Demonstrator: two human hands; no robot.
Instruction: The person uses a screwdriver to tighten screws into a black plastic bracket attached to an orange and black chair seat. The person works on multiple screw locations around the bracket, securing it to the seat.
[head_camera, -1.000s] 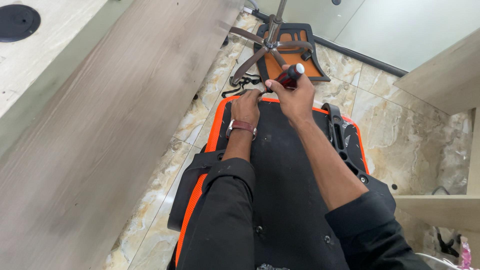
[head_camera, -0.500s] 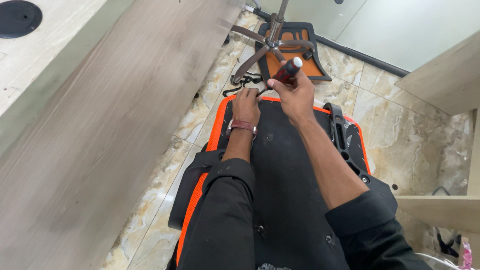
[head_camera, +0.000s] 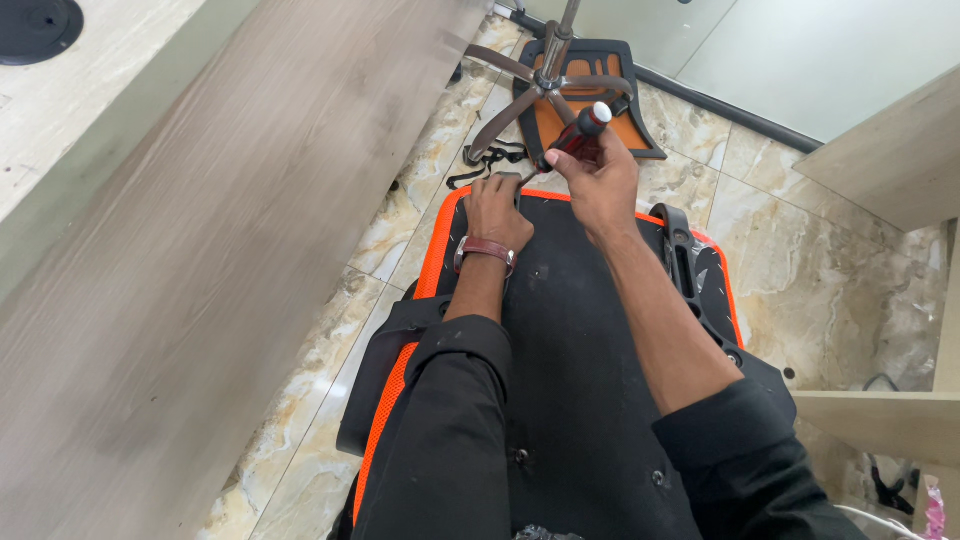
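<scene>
- The screwdriver (head_camera: 578, 138), red-handled with a white cap, stood tilted at the far edge of the black and orange chair seat (head_camera: 580, 380), which lay upside down on the marble floor (head_camera: 800, 250).
- The right hand (head_camera: 598, 182) was clenched round its handle, the grip high, seemingly to press the tip down.
- The left hand (head_camera: 497, 212) lay flat on the seat just beside the tip, fingers curled at the edge, probably steadying the work; whether it gripped anything could not be told.
- A chair base (head_camera: 548, 85) lay beyond.

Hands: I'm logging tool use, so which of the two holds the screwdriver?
The right hand grips the red-handled screwdriver; the left hand, with a wristband, lies flat on the black seat panel.
</scene>
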